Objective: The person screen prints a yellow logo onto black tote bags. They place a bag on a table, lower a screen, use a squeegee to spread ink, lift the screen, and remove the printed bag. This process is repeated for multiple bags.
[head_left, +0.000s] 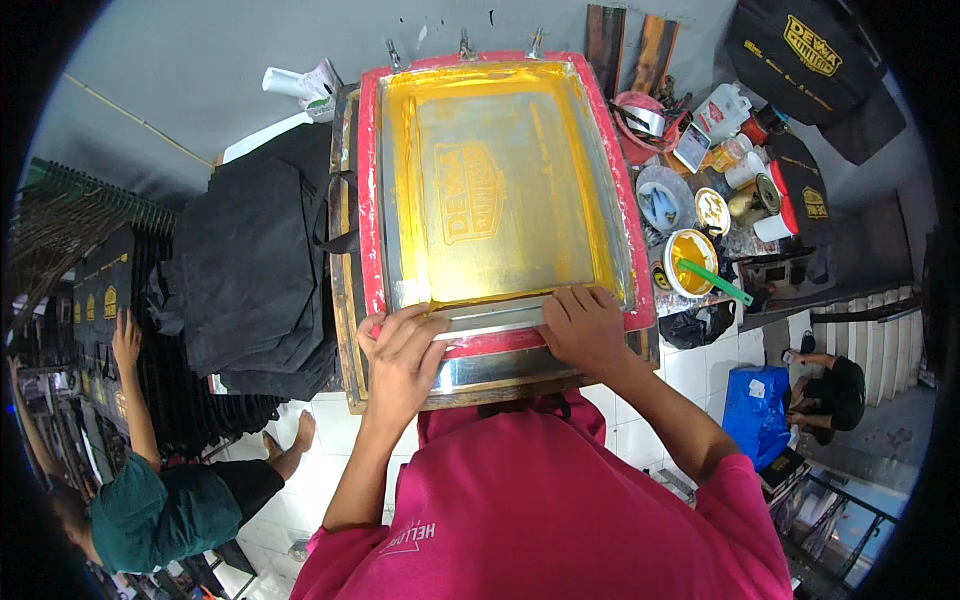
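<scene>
A screen printing frame (369, 215) with red edges lies on a wooden board in front of me. Yellow ink (408, 120) coats its mesh, thickest along the borders, and a logo shape shows through. Across the frame's near end lies a long pale squeegee (492, 317). My left hand (402, 350) grips its left end, fingers curled over the top. At the other end, my right hand (583, 328) is closed on it too, knuckles up. The squeegee's lower edge is hidden from view. Metal clamps (466, 45) stand at the frame's far edge.
Black bags (255, 250) are stacked at left. On the right stand an ink tub (690, 262) with a green spatula (715, 280), jars and a bowl (664, 200). One person (170, 510) reaches toward hanging bags at left; another (835, 390) sits by a blue bag (757, 410).
</scene>
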Available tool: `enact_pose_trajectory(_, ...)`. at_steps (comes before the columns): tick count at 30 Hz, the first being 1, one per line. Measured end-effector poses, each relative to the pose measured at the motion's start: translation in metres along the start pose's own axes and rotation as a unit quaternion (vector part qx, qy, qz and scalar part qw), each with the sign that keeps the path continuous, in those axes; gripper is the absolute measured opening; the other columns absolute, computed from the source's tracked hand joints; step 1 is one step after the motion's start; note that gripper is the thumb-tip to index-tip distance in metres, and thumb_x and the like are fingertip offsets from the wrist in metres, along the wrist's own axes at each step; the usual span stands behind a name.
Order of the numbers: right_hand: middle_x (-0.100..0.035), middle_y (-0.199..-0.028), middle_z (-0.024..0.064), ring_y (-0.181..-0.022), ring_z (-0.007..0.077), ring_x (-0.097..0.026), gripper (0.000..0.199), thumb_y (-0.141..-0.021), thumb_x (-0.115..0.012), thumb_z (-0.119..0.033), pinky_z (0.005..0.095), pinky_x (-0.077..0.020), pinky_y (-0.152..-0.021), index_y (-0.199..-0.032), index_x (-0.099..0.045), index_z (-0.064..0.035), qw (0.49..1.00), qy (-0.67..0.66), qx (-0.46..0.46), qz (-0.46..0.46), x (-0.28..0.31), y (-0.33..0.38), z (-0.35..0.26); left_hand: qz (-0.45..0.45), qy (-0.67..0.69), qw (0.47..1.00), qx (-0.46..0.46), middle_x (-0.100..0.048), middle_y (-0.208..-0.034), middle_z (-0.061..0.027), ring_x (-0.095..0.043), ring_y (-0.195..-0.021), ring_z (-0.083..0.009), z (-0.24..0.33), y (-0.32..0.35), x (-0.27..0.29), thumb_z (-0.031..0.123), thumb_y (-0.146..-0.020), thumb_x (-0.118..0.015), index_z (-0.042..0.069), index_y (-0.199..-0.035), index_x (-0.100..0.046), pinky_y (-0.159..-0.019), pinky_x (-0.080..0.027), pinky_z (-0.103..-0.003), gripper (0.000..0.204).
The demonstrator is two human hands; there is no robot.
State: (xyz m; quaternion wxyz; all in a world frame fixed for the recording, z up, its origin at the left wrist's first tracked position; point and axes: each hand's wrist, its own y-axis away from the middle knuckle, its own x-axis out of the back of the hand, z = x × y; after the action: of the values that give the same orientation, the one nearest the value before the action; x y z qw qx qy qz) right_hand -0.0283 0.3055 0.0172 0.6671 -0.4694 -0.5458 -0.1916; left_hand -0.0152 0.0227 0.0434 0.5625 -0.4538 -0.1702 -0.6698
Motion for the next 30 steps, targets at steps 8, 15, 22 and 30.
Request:
enact_pose_trajectory(8,-0.065,-0.097,0.0063,-0.091,0.0257,-0.065,0.025,-0.073,-0.070,-0.018,0.0398,-0.0514,-0.080,-0.096,-0.065,-0.0080,0.998,-0.053,0.006,0.031,0.007,0.005,0.000,0.077,-0.222,0.971,-0.051,-0.039,-0.162,-0.0181,-0.017,-0.157,-0.0394,-0.060,0.059,-0.025,0.061,-0.073,-0.084,0.003,-0.155,-0.036,-0.123,0.002,-0.062,0.112)
enact_pose_trajectory(15,-0.072,-0.106,0.0082,-0.091,0.0297,-0.070,0.038,-0.067,-0.070,-0.003,0.0429,-0.0548,-0.077,-0.104,-0.073,-0.0076,0.976,-0.026,0.038,0.213,0.120,-0.076,0.024,0.305,-0.155,0.934,-0.106,-0.032,-0.162,-0.0267,-0.022,-0.154,-0.0430,-0.010,-0.014,0.064,0.070,-0.070,-0.083,0.006,-0.162,-0.014,-0.125,-0.009,-0.059,0.132)
enact_pose_trajectory(22,-0.071,-0.084,0.0173,-0.073,0.0292,-0.067,0.021,-0.090,-0.072,-0.022,0.0420,-0.0535,-0.070,-0.097,-0.074,-0.0020,0.976,0.061,-0.014,0.208,0.217,-0.220,0.056,0.306,0.209,0.924,0.097,-0.045,-0.153,-0.0227,-0.043,-0.144,-0.0319,-0.019,-0.116,0.057,0.037,-0.103,-0.061,0.002,-0.154,-0.036,-0.119,-0.033,-0.044,0.067)
enact_pose_trajectory(30,-0.073,-0.081,0.0188,-0.071,0.0285,-0.067,0.035,-0.090,-0.075,-0.034,0.0447,-0.0525,-0.073,-0.096,-0.076,0.0013,0.972,0.045,-0.020,0.229,0.259,-0.321,0.120,0.033,-0.155,0.947,0.281,-0.031,-0.162,-0.0292,-0.024,-0.152,-0.0418,-0.140,-0.118,-0.026,0.058,-0.083,-0.076,-0.008,-0.155,-0.024,-0.123,-0.015,-0.057,0.110)
